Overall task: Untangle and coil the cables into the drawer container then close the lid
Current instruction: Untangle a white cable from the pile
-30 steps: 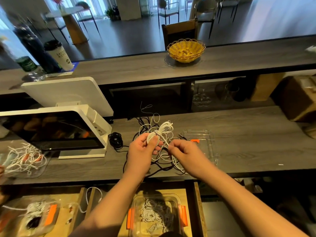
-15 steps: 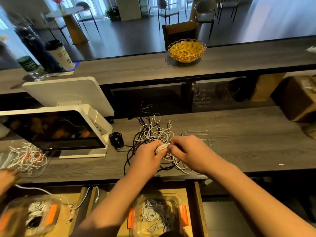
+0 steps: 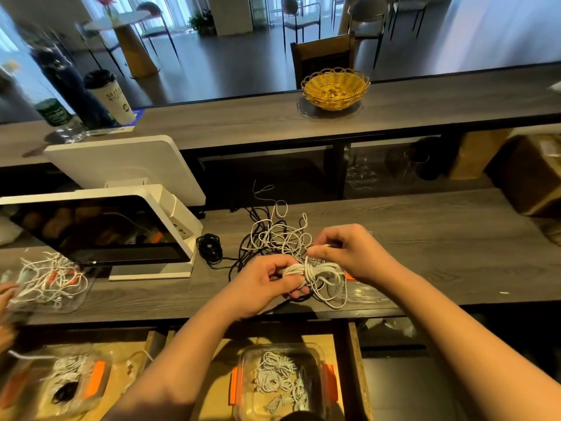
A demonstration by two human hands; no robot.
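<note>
1. The person's left hand (image 3: 263,285) has its fingers curled round a bundle of coiled white cable (image 3: 314,275), gripping it at the bundle's left end just above the near edge of the grey wood-grain counter (image 3: 440,238).
2. The right hand (image 3: 353,250) sits just right of and slightly beyond the bundle, thumb and fingertips pinched together on a strand of the same white cable.
3. Loose loops of that cable hang down from the bundle towards the counter's near edge.
4. Just beyond the hands lies a tangled heap of thin white and black cables (image 3: 274,232), spread on the counter.
5. To the left of the heap sits a small coil of black cable (image 3: 209,246), close to the base of a white point-of-sale screen (image 3: 100,232).
6. A clear plastic lid with an orange clip (image 3: 364,291) lies flat on the counter under the right wrist.
7. Below the counter, an open wooden drawer holds a clear plastic container with orange side clips (image 3: 282,382), lid off, with several white coils already inside.
8. On the far, higher counter stands a yellow woven basket (image 3: 335,88).
</note>
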